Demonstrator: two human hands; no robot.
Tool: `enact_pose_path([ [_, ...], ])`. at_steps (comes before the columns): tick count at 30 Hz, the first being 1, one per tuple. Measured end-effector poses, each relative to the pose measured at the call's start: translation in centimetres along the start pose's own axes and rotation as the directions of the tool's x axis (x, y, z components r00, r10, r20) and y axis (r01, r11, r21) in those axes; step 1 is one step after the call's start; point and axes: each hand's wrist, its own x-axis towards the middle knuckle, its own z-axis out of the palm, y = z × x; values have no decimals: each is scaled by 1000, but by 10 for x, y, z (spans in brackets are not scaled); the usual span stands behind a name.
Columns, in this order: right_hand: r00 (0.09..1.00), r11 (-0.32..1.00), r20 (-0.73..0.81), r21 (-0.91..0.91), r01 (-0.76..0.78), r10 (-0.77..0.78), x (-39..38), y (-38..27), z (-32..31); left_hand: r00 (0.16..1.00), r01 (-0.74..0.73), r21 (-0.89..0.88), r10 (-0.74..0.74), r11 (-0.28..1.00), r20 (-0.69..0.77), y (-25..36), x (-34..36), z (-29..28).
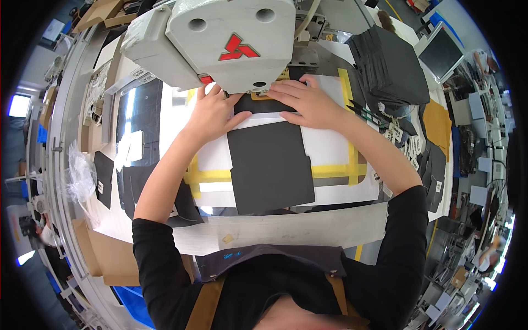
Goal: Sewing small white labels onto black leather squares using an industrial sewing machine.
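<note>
A dark apron (269, 258) with brown straps, worn over a black top, lies nearest the camera. Beyond it, a large black panel (270, 168) rests flat on the desk (344, 192), over a white sheet (330, 144) edged with yellow tape (336, 171). Farther up, the left hand (214, 114) and right hand (312, 105) flank a smaller black piece (263, 104) just below a grey-white sewing machine head (231, 52). The left hand's fingers are spread, thumb well apart; the right hand's are extended close together, thumb apart. Both rest palm down at the piece's sides, neither closed around anything, though some fingertips are partly hidden near the machine.

On the right stand a stack of black panels (385, 66) and a monitor (441, 53), with an orange-brown piece (436, 124) below them. A clear plastic bag (81, 173) lies at far left, above a cardboard box (113, 256).
</note>
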Motion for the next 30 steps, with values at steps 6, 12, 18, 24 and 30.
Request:
enact_pose_path([
  [6,998,1000,67,-5,-17,17,-11,4,-13,1000,-15,-15,15,1000,-2,-4,1,-5],
  [12,997,999,72,28,17,-19,-7,0,-14,998,-27,-63,30,998,52,-15,-3,-10],
  [18,996,996,51,59,70,-73,5,-18,-7,987,-128,-177,107,976,-121,-27,-14,-8],
  [24,995,992,77,117,46,-55,9,-21,-5,944,-317,-153,296,936,-145,-29,-12,-6],
  [30,995,993,81,111,40,-50,9,-21,-8,951,-309,-226,302,924,-66,-26,0,-3],
])
